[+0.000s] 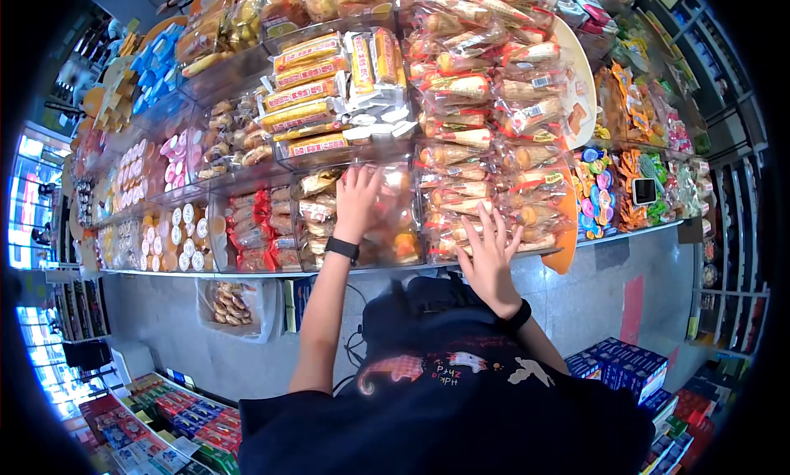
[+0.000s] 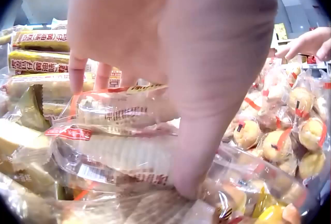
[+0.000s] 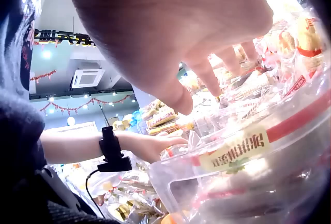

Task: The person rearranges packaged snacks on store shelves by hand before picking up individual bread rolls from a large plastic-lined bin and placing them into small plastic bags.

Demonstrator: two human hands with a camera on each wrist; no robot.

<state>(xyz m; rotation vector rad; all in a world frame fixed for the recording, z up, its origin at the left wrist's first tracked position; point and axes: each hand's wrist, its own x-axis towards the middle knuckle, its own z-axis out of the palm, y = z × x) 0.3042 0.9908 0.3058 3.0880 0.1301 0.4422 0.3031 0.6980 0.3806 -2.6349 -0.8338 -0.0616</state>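
In the head view, my left hand point(image 1: 355, 207) reaches into a bin of clear-wrapped pastries in the display's front row. Seen from the left wrist, the thumb is down on the near side and fingertips show on the far side of a wrapped pastry pack point(image 2: 119, 154) with a ribbed, pale filling and red label. The left hand point(image 2: 170, 37) grips this pack from above. My right hand point(image 1: 492, 265) spreads its fingers over bagged wafer cones point(image 1: 461, 193); its fingertips are at the bags. In the right wrist view, the right hand point(image 3: 181, 32) has extended fingers with nothing held.
Yellow-wrapped bars point(image 1: 309, 88) stand beyond the left hand. Red-tied packs point(image 1: 262, 228) fill the bin on its left. Clear bin walls point(image 3: 168, 182) separate the goods. Colourful sweets point(image 1: 594, 191) lie to the right. A tub of bagged snacks point(image 1: 239, 302) stands on the floor.
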